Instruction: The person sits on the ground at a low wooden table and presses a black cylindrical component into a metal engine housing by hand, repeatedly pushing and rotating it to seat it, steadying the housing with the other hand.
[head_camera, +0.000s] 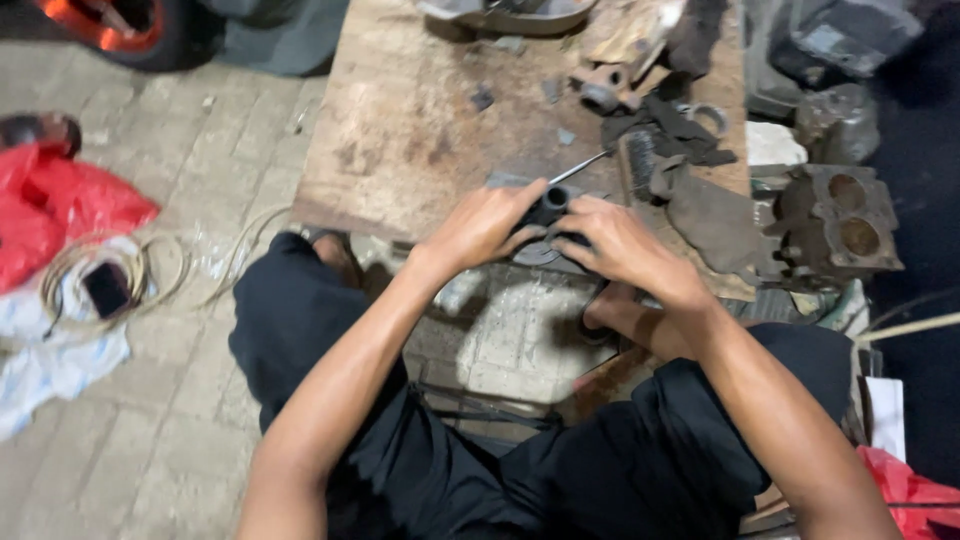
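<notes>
While the person sits low with knees apart, the far left of the scene holds a red plastic bag (55, 205) on the paved floor (170, 420), and beside it a coil of pale cord (60, 275) with a small dark phone (106, 288) lying on a white cloth (45, 365). Further right stands a worn wooden board (400, 130) serving as a low bench, stained and littered with small scraps.

At the board's near edge the left hand (480, 228) curls around a small black cylindrical part (548, 208), its fingers bent and closed against the part's left side. The part sits just at the bench edge, between both hands, with a flat round metal disc (535, 252) showing under it. A thin metal rod (578, 168) slants up and to the right from just behind the part. The right hand (618, 245) grips the same part from the other side, fingers folded over it and thumb toward the left hand; the two hands nearly touch.

Right of the hands lie a wire brush (638, 162), dark torn gasket pieces (715, 215) and a metal ring (712, 118). Beyond the board's right edge rests a grimy engine block (840, 220) with two round bores facing up. A second red bag (905, 490) shows at the lower right corner.
</notes>
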